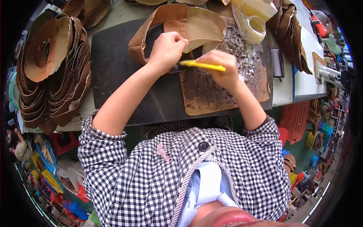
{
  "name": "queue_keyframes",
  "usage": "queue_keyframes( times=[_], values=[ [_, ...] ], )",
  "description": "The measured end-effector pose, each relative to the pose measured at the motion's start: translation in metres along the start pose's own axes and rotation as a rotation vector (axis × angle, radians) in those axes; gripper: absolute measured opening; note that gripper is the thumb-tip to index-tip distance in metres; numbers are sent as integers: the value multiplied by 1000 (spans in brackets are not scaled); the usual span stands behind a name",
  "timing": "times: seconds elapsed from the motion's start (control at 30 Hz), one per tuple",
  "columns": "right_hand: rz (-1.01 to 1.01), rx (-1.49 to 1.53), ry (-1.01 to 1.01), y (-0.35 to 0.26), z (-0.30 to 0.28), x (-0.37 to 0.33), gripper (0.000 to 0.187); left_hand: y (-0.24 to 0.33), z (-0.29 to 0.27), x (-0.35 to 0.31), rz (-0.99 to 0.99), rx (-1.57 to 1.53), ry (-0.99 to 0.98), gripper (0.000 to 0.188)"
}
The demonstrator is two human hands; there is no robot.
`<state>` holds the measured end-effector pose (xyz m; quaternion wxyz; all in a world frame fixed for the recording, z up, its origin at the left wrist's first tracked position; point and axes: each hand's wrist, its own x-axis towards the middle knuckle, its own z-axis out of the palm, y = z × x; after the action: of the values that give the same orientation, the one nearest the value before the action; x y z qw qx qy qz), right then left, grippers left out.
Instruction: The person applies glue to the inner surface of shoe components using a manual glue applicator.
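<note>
A brown leather shoe upper (198, 19) with a tan lining lies on the dark mat at the table's front middle. My left hand (166, 49) is closed, pinching the near edge of its lining between thumb and fingers. In my right hand (223, 66) is a slim yellow-handled brush (206, 65). Its dark tip points left, just below my left hand, close to the upper's near edge. Whether the tip touches the upper I cannot tell.
Beneath my right hand lies a worn brown board (211, 100) crusted with whitish residue. A yellowish, glue-coated plastic container (257, 30) stands at its far end. Stacked brown uppers (56, 90) sit at left, with more (289, 38) at far right. A red crate (297, 121) stands below the table.
</note>
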<state>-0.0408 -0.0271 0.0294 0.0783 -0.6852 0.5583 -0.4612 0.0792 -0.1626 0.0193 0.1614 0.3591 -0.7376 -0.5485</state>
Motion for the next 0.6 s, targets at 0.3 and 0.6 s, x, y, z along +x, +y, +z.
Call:
queue_keyframes(
  times=[0.3, 0.6],
  values=[
    [339, -197, 204, 5, -92, 13, 15, 20, 2, -46, 995, 813, -59, 26],
    [426, -362, 673, 90, -145, 8, 21, 82, -30, -26, 1011, 1134, 278, 16]
  ],
)
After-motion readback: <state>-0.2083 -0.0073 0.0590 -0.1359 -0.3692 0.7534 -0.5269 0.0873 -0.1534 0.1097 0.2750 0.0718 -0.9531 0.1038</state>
